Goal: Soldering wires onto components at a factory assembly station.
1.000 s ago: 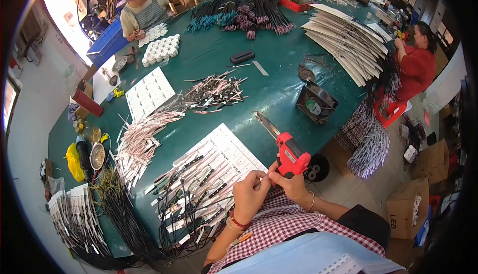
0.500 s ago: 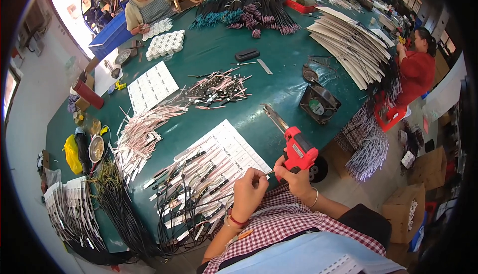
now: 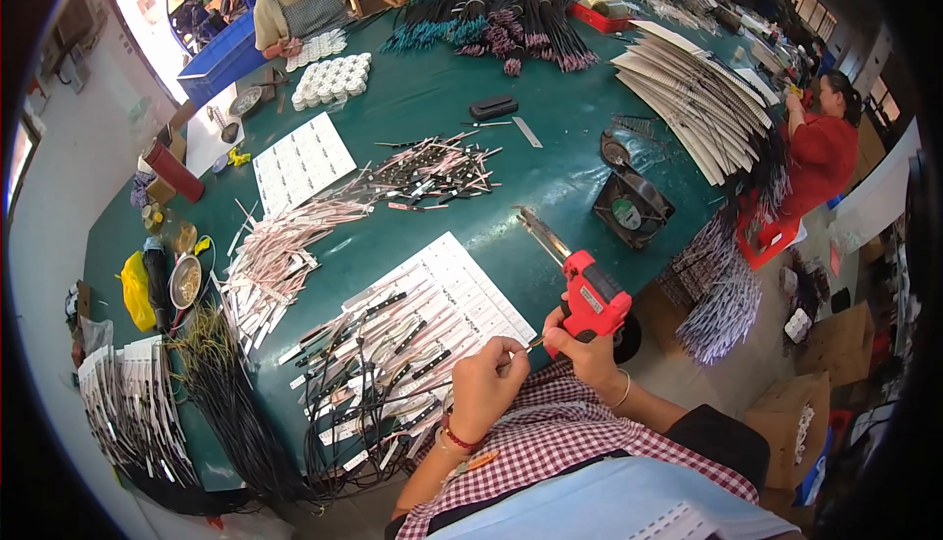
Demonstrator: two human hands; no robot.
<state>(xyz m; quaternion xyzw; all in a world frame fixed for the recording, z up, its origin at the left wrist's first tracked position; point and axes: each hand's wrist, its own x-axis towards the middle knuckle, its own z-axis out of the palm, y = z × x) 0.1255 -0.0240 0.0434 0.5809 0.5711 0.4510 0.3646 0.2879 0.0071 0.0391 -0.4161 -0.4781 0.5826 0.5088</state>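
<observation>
Two bare hands meet at the near edge of a green bench (image 3: 575, 113), above a red checked apron (image 3: 565, 427); clock directions run from them. The right hand (image 3: 594, 358) has its fingers wrapped round the handle of a red soldering gun (image 3: 596, 297), its metal barrel aimed toward eleven o'clock, over the bench. The left hand (image 3: 486, 383) pinches a thin strand (image 3: 534, 344) between thumb and forefinger, spanning the small gap between the hands. At eleven o'clock lies a white printed panel (image 3: 476, 290), partly covered by loose LED strips (image 3: 393, 353) between nine and ten. A black cable bundle (image 3: 241, 407) is at nine, a black box fan (image 3: 634, 208) at one, and a co-worker in red (image 3: 827, 152) at two.
</observation>
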